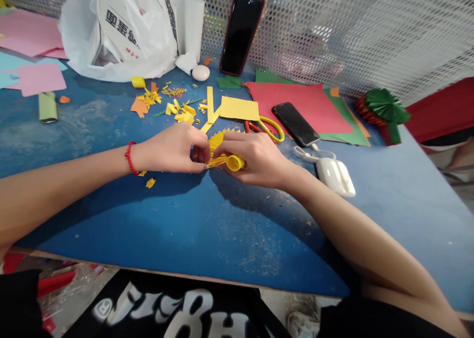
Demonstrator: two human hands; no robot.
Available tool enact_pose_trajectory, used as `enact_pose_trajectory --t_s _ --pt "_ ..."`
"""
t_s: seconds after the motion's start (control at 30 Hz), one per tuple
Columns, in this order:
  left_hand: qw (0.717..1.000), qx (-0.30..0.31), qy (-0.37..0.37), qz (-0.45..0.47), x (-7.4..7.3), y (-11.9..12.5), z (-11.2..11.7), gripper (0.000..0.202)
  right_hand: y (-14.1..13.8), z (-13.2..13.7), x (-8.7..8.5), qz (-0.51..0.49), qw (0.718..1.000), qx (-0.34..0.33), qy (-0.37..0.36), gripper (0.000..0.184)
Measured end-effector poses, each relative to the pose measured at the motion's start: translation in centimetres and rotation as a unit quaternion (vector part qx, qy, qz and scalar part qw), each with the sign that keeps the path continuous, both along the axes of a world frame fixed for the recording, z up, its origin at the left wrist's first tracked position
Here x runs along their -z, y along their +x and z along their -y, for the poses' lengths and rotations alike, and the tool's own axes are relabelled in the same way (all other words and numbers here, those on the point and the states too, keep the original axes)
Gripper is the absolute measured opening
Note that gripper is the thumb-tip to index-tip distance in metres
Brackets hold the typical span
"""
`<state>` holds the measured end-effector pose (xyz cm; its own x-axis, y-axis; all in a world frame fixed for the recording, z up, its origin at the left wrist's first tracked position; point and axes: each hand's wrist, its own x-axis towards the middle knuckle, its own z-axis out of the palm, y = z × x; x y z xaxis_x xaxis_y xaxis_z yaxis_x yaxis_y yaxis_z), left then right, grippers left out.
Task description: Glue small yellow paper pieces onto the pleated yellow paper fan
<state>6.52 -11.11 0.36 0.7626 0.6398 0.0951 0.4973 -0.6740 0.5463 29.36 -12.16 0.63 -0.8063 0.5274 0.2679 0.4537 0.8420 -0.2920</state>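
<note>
A pleated fan of yellow paper (217,141) is between my hands, just above the blue table (177,229). My left hand (177,149), with a red cord bracelet at the wrist, pinches the near left edge of the paper. My right hand (255,159) is wrapped round a yellow glue stick (236,163), its round end facing me, and lies against the paper's right side. Just beyond the right hand are scissors (272,129) with yellow and red handles, partly hidden. A flat yellow paper piece (240,108) and yellow strips (210,105) lie behind the fan.
Yellow scraps (185,113) and a yellow cap (138,82) lie left of centre. Behind stand a white plastic bag (118,31) and an upright phone (241,31). Red paper (296,98), a black phone (295,124), a white power bank (335,176) and a green paper fan (387,105) are rightward.
</note>
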Motion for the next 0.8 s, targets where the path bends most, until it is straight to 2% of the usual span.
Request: enact_pose_trajectory --t_s 0.2,0.4,0.53,0.67,0.8 --pt "1.0 0.005 0.01 -0.012 -0.2 0.2 0.2 0.014 -0.2 0.0 0.9 0.081 0.995 0.02 0.049 0.02" --pt "0.999 0.022 -0.003 -0.038 -1.2 -0.1 0.0 0.009 -0.5 -0.1 0.9 0.122 0.987 -0.005 0.102 0.021" --pt "0.996 0.039 -0.014 -0.075 -3.1 -1.1 -0.9 0.013 -1.3 -0.5 -0.6 0.193 0.97 -0.059 0.135 0.018" --pt "0.998 0.023 0.01 -0.058 -4.9 -2.7 -1.9 0.023 -2.8 -0.9 -2.8 0.286 0.936 -0.131 0.161 0.02" --pt "0.998 0.001 -0.001 -0.06 -5.4 -4.1 -2.7 0.024 -4.8 -1.2 -4.0 0.347 0.907 -0.172 0.165 0.017"
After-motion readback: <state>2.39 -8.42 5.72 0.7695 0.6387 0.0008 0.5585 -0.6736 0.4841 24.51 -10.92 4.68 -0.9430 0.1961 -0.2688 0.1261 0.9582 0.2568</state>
